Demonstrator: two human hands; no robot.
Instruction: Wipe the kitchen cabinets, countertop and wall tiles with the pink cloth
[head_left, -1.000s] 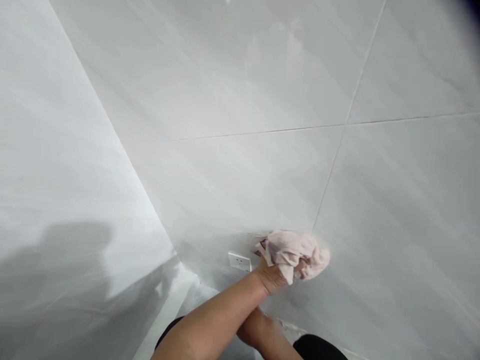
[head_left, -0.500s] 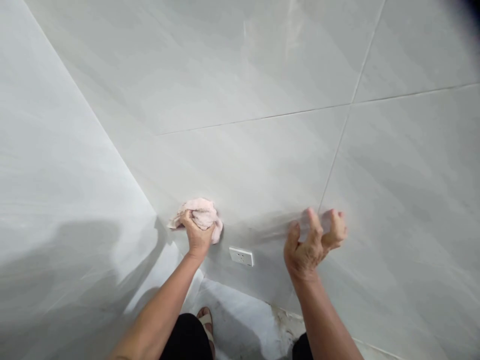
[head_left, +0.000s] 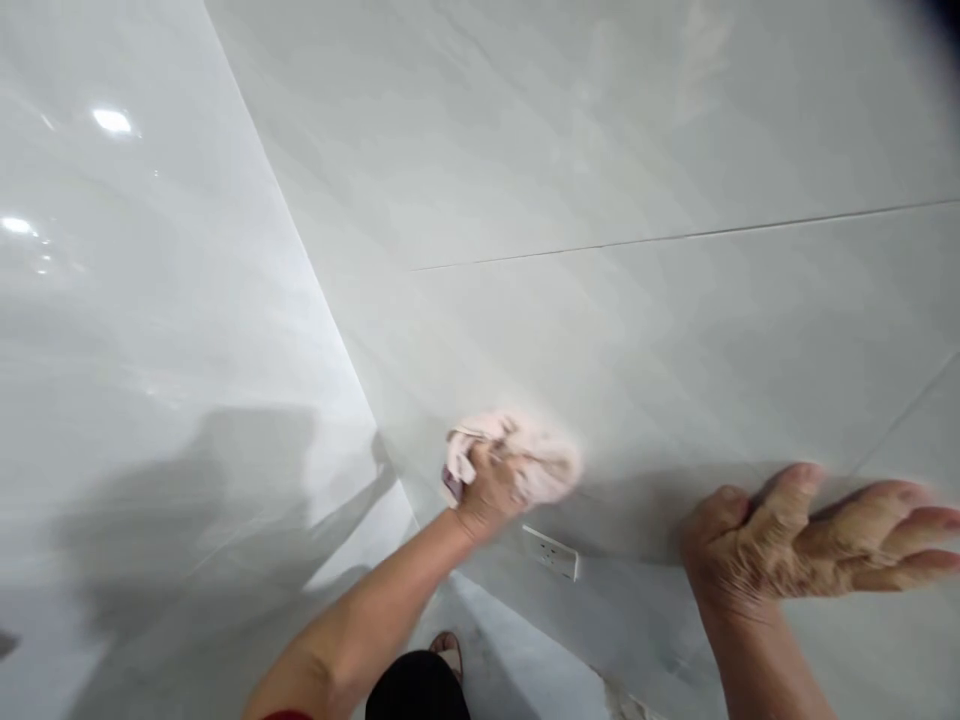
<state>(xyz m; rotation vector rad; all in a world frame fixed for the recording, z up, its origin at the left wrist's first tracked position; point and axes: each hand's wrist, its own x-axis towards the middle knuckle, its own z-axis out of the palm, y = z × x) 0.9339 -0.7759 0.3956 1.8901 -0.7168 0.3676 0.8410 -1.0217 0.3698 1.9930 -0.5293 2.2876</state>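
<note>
Grey wall (head_left: 600, 330) lies open above left fingers (head_left: 481, 465) clutching pink cloth (head_left: 551, 465) near the corner (head_left: 330, 312) (right fingers (head_left: 791, 500) splayed).

Cannot read any text, label, brand, number or sign here
</note>
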